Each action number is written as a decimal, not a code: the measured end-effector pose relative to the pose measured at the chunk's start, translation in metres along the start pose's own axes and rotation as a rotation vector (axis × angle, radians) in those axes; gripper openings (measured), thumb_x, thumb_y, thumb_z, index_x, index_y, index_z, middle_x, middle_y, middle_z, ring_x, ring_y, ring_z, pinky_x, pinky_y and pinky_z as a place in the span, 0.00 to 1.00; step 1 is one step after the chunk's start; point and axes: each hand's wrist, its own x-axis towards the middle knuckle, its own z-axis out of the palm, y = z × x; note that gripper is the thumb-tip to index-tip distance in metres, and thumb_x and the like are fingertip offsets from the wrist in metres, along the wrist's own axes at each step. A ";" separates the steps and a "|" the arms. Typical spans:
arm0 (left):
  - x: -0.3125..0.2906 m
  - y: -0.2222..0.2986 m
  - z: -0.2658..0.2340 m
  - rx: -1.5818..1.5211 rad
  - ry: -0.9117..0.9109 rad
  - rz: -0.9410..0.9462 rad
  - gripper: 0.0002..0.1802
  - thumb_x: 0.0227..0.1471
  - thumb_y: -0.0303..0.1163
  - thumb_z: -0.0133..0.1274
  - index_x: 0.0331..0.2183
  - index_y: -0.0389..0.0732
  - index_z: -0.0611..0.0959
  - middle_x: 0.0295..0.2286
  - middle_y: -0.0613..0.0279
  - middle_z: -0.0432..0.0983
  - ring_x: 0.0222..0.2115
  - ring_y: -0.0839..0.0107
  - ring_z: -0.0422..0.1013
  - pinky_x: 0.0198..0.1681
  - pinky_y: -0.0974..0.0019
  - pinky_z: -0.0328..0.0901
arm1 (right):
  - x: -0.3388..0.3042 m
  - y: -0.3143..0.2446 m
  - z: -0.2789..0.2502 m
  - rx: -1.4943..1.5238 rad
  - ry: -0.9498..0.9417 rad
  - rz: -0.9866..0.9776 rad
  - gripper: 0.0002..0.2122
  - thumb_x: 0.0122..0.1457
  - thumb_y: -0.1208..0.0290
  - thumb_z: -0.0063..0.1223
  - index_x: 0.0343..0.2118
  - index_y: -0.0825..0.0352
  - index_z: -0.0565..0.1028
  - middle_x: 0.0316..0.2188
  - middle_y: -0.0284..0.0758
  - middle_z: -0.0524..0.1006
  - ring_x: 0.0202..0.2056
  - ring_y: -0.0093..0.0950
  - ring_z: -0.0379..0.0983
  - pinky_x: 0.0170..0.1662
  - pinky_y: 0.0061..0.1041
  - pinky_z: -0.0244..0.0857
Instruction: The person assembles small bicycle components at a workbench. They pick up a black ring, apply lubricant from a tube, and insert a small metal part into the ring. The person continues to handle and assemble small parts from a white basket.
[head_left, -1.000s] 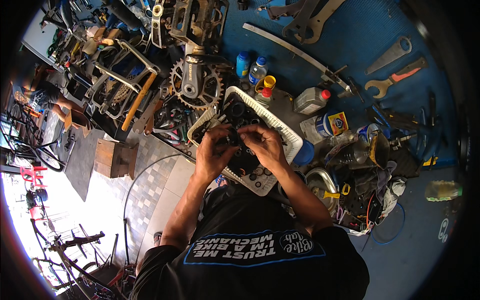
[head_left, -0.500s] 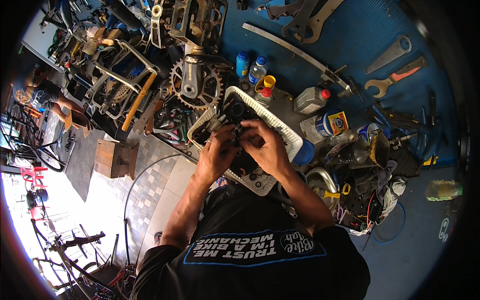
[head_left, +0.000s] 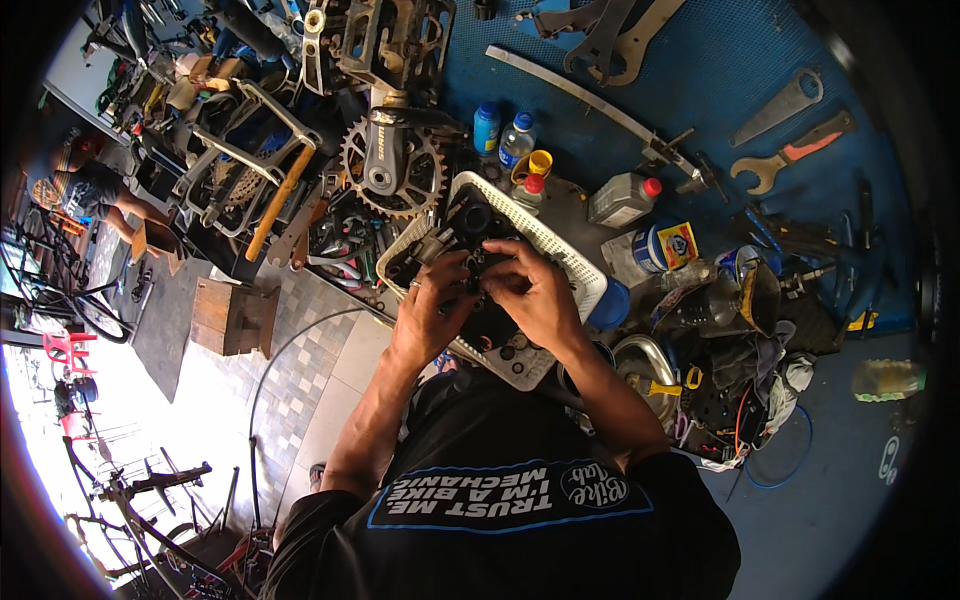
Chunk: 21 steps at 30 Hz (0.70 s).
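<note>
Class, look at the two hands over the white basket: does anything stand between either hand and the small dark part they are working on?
Nothing visible does. The left hand and right hand both already touch the small dark part above the white basket.

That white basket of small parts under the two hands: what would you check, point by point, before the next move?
1. Grip on the small dark part: both the left hand and the right hand pinch it at the fingertips. Ok.
2. What the part is exactly: too small and dark. Cannot tell.
3. Part held over the white basket, so a drop should land inside. Ok.
4. Basket seated flat on the bench: near edge is hidden by the forearms. Cannot tell.
5. Bottles close by: the red-capped bottle stands upright beside the basket rim, within elbow range. Not ok.
6. Chainring crank clear of the hands: lies apart, beyond the basket. Ok.
</note>
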 end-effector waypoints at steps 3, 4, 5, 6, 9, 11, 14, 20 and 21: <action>-0.002 -0.001 0.001 -0.028 0.014 -0.017 0.29 0.49 0.14 0.65 0.51 0.38 0.73 0.56 0.47 0.72 0.49 0.54 0.78 0.42 0.61 0.82 | 0.002 0.002 -0.008 0.122 -0.032 0.108 0.16 0.63 0.78 0.62 0.54 0.65 0.76 0.33 0.28 0.82 0.30 0.13 0.73 0.33 0.16 0.67; -0.002 -0.001 0.001 -0.036 0.016 -0.023 0.29 0.49 0.14 0.66 0.50 0.38 0.73 0.56 0.47 0.72 0.49 0.54 0.78 0.42 0.61 0.82 | 0.005 0.008 -0.008 0.218 -0.018 0.132 0.14 0.64 0.77 0.61 0.52 0.65 0.77 0.33 0.28 0.82 0.29 0.13 0.73 0.32 0.16 0.66; -0.001 0.000 0.001 -0.046 0.014 -0.017 0.29 0.49 0.14 0.65 0.50 0.38 0.73 0.56 0.46 0.72 0.49 0.54 0.78 0.42 0.61 0.82 | 0.010 0.020 -0.008 0.313 -0.004 0.155 0.12 0.65 0.75 0.61 0.51 0.65 0.78 0.32 0.28 0.82 0.29 0.12 0.72 0.31 0.15 0.64; 0.000 0.002 0.000 -0.053 0.015 -0.011 0.29 0.49 0.14 0.65 0.50 0.38 0.73 0.56 0.46 0.72 0.49 0.54 0.78 0.42 0.61 0.82 | 0.014 0.021 -0.007 0.409 0.007 0.177 0.11 0.66 0.74 0.60 0.49 0.65 0.79 0.32 0.27 0.81 0.28 0.12 0.72 0.30 0.14 0.63; 0.000 0.000 0.001 -0.073 0.009 0.004 0.29 0.48 0.13 0.65 0.50 0.38 0.72 0.56 0.45 0.72 0.49 0.53 0.78 0.42 0.61 0.82 | 0.015 0.019 -0.017 0.441 -0.143 0.392 0.08 0.66 0.71 0.60 0.45 0.66 0.80 0.29 0.28 0.81 0.25 0.10 0.68 0.25 0.13 0.58; -0.001 -0.002 0.001 -0.076 0.003 0.012 0.29 0.48 0.13 0.64 0.51 0.38 0.72 0.56 0.45 0.71 0.50 0.52 0.78 0.42 0.61 0.82 | 0.016 0.021 -0.018 0.452 -0.207 0.455 0.08 0.66 0.71 0.60 0.44 0.67 0.81 0.29 0.28 0.81 0.24 0.10 0.68 0.23 0.13 0.57; -0.001 -0.002 0.001 -0.074 0.000 0.017 0.30 0.47 0.12 0.65 0.51 0.38 0.72 0.57 0.44 0.71 0.50 0.52 0.78 0.42 0.61 0.82 | 0.015 0.023 -0.016 0.462 -0.216 0.455 0.07 0.65 0.72 0.60 0.43 0.67 0.81 0.28 0.28 0.80 0.23 0.11 0.67 0.22 0.13 0.56; 0.000 -0.002 0.001 -0.065 0.004 0.029 0.31 0.47 0.12 0.65 0.51 0.38 0.72 0.57 0.43 0.71 0.50 0.52 0.78 0.42 0.61 0.82 | 0.015 0.015 -0.008 0.340 -0.164 0.316 0.05 0.64 0.74 0.61 0.40 0.68 0.81 0.28 0.26 0.79 0.26 0.10 0.68 0.27 0.14 0.59; 0.000 -0.002 0.001 -0.062 0.005 0.028 0.31 0.47 0.12 0.65 0.51 0.38 0.71 0.57 0.43 0.71 0.50 0.52 0.78 0.42 0.61 0.82 | 0.015 0.019 -0.006 0.300 -0.155 0.282 0.05 0.64 0.74 0.62 0.40 0.68 0.81 0.29 0.26 0.79 0.27 0.10 0.68 0.28 0.14 0.60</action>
